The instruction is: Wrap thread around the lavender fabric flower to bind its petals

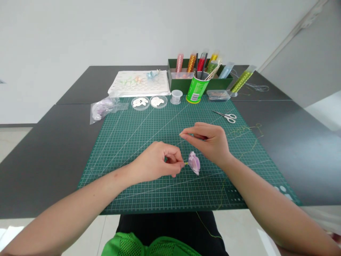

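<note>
"Where do we have the lilac flower (194, 163)?"

"Just past our left hand (162, 160), above the green cutting mat (144, 129) on our worktop (64, 153). We pinch its short stem (186, 163) between thumb and fingers, and the bloom faces our right side."

"And our right hand (209, 140)?"

"We hold it raised a little beyond the flower, thumb and fingertips pressed together. We can't tell whether they grip any thread (205, 225); we only see some hanging below the mat's near edge."
</note>
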{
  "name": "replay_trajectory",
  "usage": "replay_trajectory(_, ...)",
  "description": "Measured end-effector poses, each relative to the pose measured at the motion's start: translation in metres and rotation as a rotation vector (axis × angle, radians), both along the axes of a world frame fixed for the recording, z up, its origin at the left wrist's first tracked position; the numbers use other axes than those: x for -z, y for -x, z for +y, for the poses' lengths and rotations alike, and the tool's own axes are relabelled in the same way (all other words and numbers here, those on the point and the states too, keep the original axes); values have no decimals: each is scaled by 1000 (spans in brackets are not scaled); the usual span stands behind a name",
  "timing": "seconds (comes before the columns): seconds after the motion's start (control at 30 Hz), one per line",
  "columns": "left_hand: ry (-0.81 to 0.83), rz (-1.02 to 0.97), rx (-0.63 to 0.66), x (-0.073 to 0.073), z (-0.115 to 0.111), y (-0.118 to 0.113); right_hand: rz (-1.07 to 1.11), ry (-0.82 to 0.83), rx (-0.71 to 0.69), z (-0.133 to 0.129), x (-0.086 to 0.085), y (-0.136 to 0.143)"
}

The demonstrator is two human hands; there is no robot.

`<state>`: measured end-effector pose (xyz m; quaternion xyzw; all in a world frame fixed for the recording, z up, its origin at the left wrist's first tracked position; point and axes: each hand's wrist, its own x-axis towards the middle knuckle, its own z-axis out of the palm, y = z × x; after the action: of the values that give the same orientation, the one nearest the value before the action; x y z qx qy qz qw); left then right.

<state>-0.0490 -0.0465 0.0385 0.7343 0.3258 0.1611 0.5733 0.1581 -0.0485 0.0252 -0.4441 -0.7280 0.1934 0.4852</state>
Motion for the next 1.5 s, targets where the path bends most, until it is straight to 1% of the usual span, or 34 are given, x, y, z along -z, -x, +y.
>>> replay_trajectory(0.17, 4, -18, -10, -1, 1, 1, 25, 108, 4, 4, 6, 2)
replay_trajectory(0.27, -17, -70, -41, -4, 1, 2, 39, 160, -15, 5, 9, 3)
replay_trajectory(0.37, -28, -156, -109, -9, 2, 4, 69, 219, -44, 5, 12, 3)
replay_trajectory(0.47, -63, -238, -236, -13, 6, 7, 75, 272, -74, 4, 11, 3)
replay_trajectory(0.53, -82, -292, -335, -13, 11, 9, 50, 254, -82, 2, 8, 3)
replay_trajectory(0.67, -157, -377, -512, -7, 23, 13, -22, 160, -87, -2, 2, 4)
replay_trajectory(0.77, -161, -380, -586, -3, 31, 14, -75, 69, -128, -5, 0, 4)
replay_trajectory(0.87, -149, -357, -620, 1, 34, 14, -131, -64, -162, -8, -1, 4)
replay_trajectory(1.03, -141, -292, -620, 4, 35, 13, -224, -240, -188, -10, -3, 4)
replay_trajectory(1.13, -177, -180, -584, 3, 33, 13, -232, -314, -205, -11, -6, 5)
replay_trajectory(1.2, -257, -72, -555, 2, 32, 13, -231, -337, -193, -12, -8, 4)
replay_trajectory(1.27, -393, 22, -509, 2, 30, 12, -236, -355, -167, -13, -10, 3)
replay_trajectory(1.37, -603, 109, -418, 5, 27, 11, -250, -406, -131, -14, -12, 2)
replay_trajectory(1.43, -675, 150, -343, 8, 24, 9, -259, -453, -113, -15, -12, 1)
replay_trajectory(1.5, -691, 172, -247, 12, 22, 8, -268, -479, -99, -15, -12, 0)
